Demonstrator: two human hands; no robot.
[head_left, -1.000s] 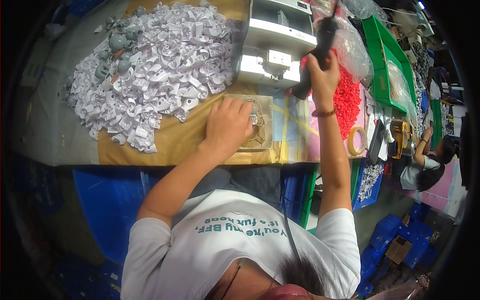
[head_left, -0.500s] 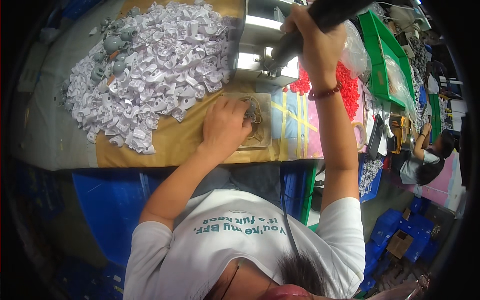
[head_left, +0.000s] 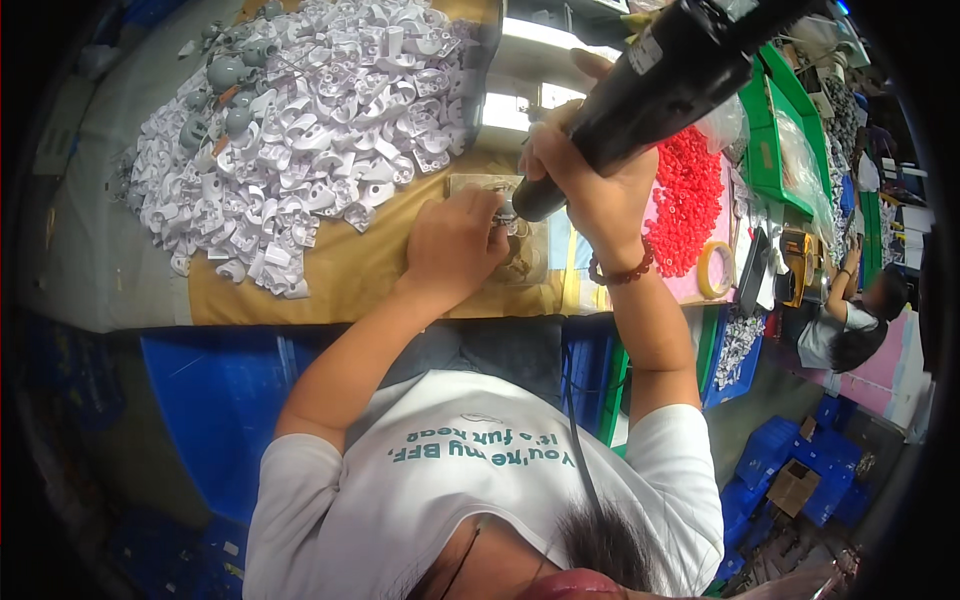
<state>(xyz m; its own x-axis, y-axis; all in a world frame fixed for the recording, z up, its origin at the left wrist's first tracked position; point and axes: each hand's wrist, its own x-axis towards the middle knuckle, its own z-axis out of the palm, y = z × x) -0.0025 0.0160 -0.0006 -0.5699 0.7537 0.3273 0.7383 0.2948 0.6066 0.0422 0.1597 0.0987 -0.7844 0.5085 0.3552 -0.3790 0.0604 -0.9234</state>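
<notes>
So my right grip point(head_left: 597, 180) is clamped around a black cylindrical tool point(head_left: 650, 90); left grip point(head_left: 452, 245) overlaps a pale squarish block point(head_left: 535, 255), can't tell if it's pinching.

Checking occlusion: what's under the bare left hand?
Pale rectangular block, partly visible; small grey part at fingertips of the bare left hand. What lies beneath palm and fingers is covered.

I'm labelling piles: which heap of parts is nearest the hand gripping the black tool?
The red pile, just beside the right hand; the larger white pile lies farther off, to the left.
</notes>
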